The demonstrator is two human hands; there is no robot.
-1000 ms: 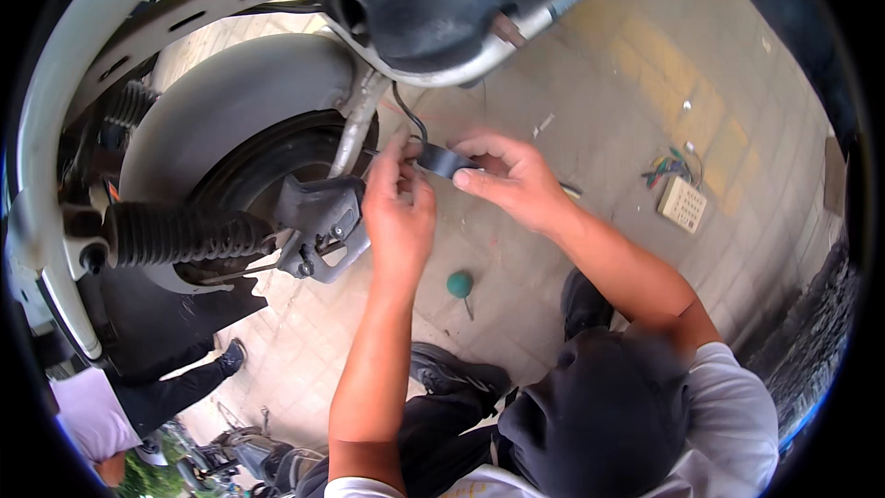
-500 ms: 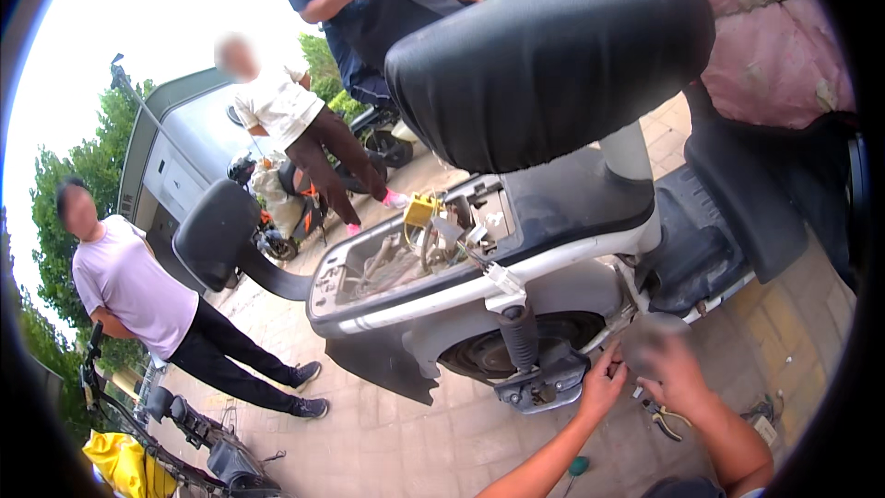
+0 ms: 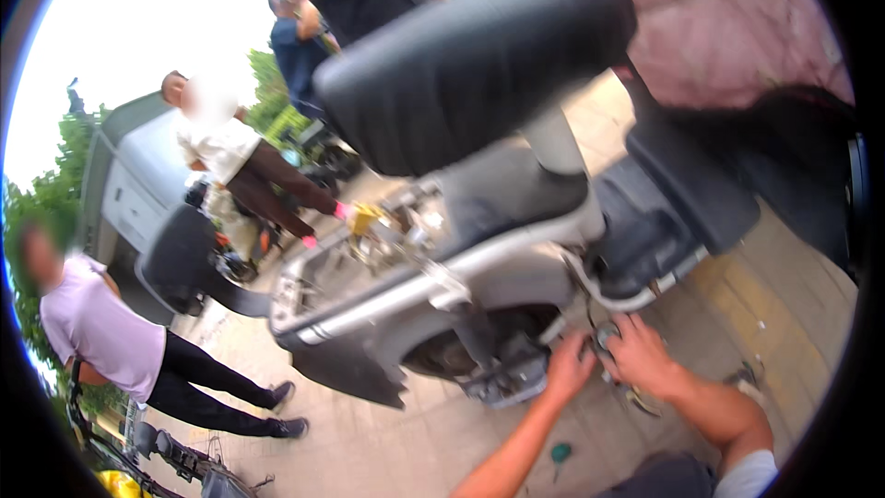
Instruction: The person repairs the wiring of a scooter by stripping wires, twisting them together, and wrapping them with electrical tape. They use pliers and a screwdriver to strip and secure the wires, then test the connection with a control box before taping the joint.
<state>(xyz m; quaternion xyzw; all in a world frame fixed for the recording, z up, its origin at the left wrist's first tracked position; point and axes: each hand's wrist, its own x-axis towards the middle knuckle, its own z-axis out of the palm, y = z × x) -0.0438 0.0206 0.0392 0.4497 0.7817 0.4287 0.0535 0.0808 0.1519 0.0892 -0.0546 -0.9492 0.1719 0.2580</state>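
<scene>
My right hand (image 3: 643, 350) is closed around a small, ring-shaped grey thing (image 3: 606, 336), too blurred to name, low beside the scooter's underside. Close to it on the left, my left hand (image 3: 570, 369) has its fingers drawn together; whatever they pinch is hidden. A thin dark cable (image 3: 590, 309) hangs from the scooter just above both hands. The white and grey scooter (image 3: 516, 263) has its black seat (image 3: 489, 65) tipped up, showing an open bay with loose wiring and a yellow part (image 3: 367, 219). Pliers (image 3: 643, 403) lie on the paving below my right hand.
A green-handled screwdriver (image 3: 560, 454) lies on the paving near my left forearm. Several people stand around, one in a pink shirt (image 3: 106, 323) at left. Another parked bike (image 3: 198, 461) is at lower left. A pink padded cover (image 3: 737, 28) fills the upper right.
The whole view has shifted, so the scooter appears further left and is smeared. My hands stay close together by the scooter's underside. Another person shows behind the one in black.
</scene>
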